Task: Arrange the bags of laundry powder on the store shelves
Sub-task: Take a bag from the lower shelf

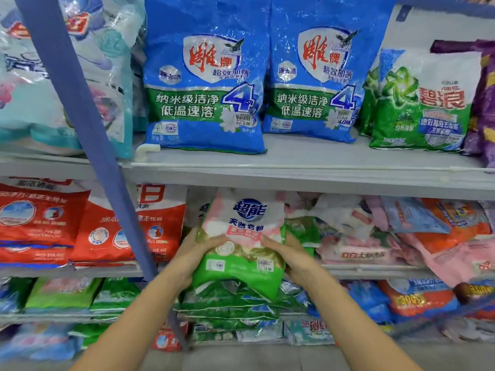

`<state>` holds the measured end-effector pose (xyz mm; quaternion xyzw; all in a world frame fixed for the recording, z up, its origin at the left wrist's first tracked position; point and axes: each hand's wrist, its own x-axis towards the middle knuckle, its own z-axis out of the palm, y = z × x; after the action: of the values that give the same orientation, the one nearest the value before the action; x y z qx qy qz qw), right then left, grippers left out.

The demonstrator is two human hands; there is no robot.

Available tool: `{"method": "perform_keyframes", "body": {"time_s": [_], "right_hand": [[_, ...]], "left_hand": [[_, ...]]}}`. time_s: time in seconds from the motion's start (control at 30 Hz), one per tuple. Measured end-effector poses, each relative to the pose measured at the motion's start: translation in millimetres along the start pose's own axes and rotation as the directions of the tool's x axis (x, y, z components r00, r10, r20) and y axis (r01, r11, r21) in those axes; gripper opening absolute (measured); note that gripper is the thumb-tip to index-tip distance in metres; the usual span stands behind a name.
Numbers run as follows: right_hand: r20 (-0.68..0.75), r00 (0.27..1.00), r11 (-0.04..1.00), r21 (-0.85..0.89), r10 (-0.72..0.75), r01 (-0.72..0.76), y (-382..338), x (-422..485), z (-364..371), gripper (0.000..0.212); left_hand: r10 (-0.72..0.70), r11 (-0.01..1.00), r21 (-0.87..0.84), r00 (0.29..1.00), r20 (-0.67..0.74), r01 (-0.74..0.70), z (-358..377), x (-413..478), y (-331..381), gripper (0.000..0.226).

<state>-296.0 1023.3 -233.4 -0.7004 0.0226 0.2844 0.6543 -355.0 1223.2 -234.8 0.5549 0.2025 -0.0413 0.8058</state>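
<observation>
Store aisle, grey metal shelves packed with laundry powder bags. Both hands are up at the middle tier. The left hand (199, 253) grips the left edge of a pink-and-green bag (242, 236) and the right hand (288, 257) grips its right edge, fingers curled onto the front. The bag is upright between the hands, label facing out, its top just under the grey shelf board (294, 167) above them. Its bottom hangs in front of the tier's lip; whether it rests on anything is unclear, possibly not.

Above the hands, on that board: two blue bags standing side by side (206, 76) (313, 70), and further right a green-and-white bag (420, 103) and a purple bag (486, 103) at the frame edge. Up left are pale teal bags (34, 103).

Left of the left hand are red bags (37, 223) leaning in a row. Right of the right hand is a loose heap of pink and orange bags (388, 236). Below the hands are stacked green bags (230, 306), with more blurred packs lower down.

A blue strip (80, 103) runs diagonally from top left down past the left forearm.
</observation>
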Motion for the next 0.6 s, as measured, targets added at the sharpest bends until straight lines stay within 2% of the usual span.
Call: {"method": "perform_keyframes", "body": {"time_s": [0.07, 0.13, 0.17, 0.23, 0.27, 0.3, 0.43, 0.47, 0.53, 0.6], "right_hand": [[-0.010, 0.999, 0.999, -0.007, -0.042, 0.042, -14, 31, 7, 0.114], [-0.013, 0.998, 0.995, -0.080, -0.059, 0.058, -22, 59, 14, 0.095], [-0.012, 0.997, 0.982, -0.178, -0.070, 0.066, -22, 69, 19, 0.081], [-0.013, 0.988, 0.880, -0.456, -0.156, 0.132, -13, 86, 29, 0.065], [-0.015, 0.980, 0.813, -0.561, -0.199, 0.156, -6, 89, 35, 0.061], [-0.014, 0.970, 0.767, -0.615, -0.241, 0.182, 1, 90, 40, 0.058], [0.017, 0.933, 0.719, -0.632, -0.358, 0.287, 16, 85, 47, 0.053], [0.037, 0.917, 0.659, -0.684, -0.398, 0.314, 18, 84, 48, 0.052], [0.068, 0.864, 0.448, -0.833, -0.499, 0.324, 23, 81, 46, 0.050], [0.087, 0.846, 0.265, -0.928, -0.527, 0.260, 26, 76, 46, 0.049]], "left_hand": [[0.162, 0.974, 0.176, 0.981, -0.103, -0.143, -6, 24, 17, 0.063], [0.348, 0.855, 0.465, 0.918, -0.189, -0.228, -18, 44, 25, 0.058], [0.413, 0.728, 0.654, 0.893, -0.178, -0.207, -24, 50, 23, 0.060], [0.461, 0.312, 0.948, 0.883, -0.090, -0.067, -33, 52, 10, 0.057], [0.479, 0.121, 0.992, 0.877, -0.036, -0.026, -34, 48, -1, 0.053], [0.508, -0.003, 1.000, 0.861, 0.022, -0.023, -34, 44, -10, 0.050], [0.609, -0.146, 0.984, 0.775, 0.168, -0.098, -37, 39, -22, 0.046], [0.622, -0.217, 0.972, 0.755, 0.206, -0.086, -42, 39, -22, 0.049], [0.627, -0.359, 0.933, 0.732, 0.266, -0.031, -52, 41, -24, 0.056], [0.625, -0.424, 0.906, 0.722, 0.296, -0.005, -60, 43, -29, 0.059]]}}
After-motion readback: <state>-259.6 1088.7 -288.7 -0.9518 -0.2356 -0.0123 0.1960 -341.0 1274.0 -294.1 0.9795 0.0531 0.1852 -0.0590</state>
